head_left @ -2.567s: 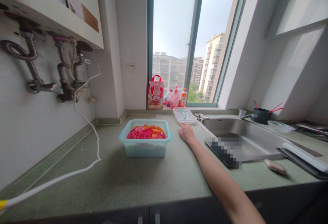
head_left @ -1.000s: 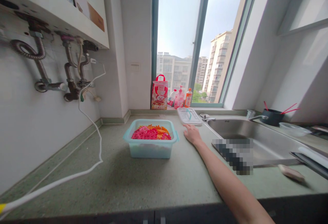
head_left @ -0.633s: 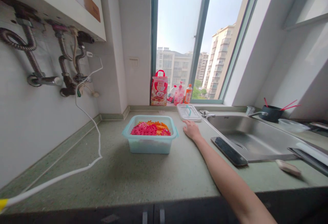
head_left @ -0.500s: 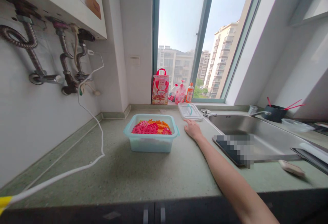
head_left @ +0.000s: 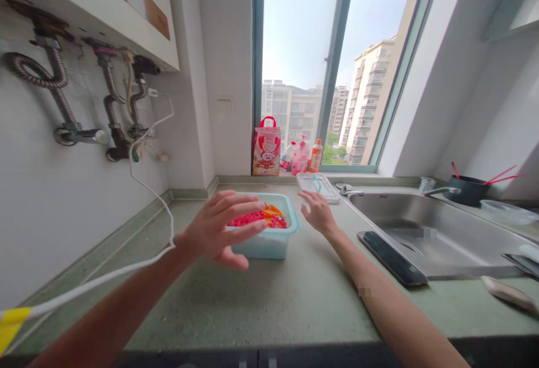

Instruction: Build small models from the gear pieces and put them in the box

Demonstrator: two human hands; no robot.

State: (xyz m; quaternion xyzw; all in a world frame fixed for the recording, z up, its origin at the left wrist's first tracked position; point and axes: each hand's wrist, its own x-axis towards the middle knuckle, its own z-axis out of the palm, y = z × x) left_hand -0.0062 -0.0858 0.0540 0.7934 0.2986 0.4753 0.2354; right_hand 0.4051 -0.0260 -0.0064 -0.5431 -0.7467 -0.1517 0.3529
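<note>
A light blue plastic box (head_left: pixel 264 249) stands on the counter, filled with pink lattice-like pieces (head_left: pixel 248 219) and orange pieces (head_left: pixel 274 212). My left hand (head_left: pixel 225 225) is spread in front of the box's left side and hides part of it; nothing is in its fingers. To the right of the box, my right hand (head_left: pixel 318 213) hovers with fingers apart, holding nothing. Just behind that hand lies a white lid (head_left: pixel 329 189) with a teal handle, near the back of the counter. Whether my left hand touches the box I cannot tell.
A steel sink (head_left: pixel 446 261) is set in the counter at right, with a dark phone-like slab (head_left: pixel 391 258) on its near-left edge. Bottles (head_left: pixel 300 157) and a red bag (head_left: pixel 267 151) stand on the windowsill. A white cable (head_left: pixel 122 269) crosses the left side.
My left hand has come into view from the lower left, over the front of the box. My right hand, earlier near the lid, now has its fingers more spread. The view has shifted slightly.
</note>
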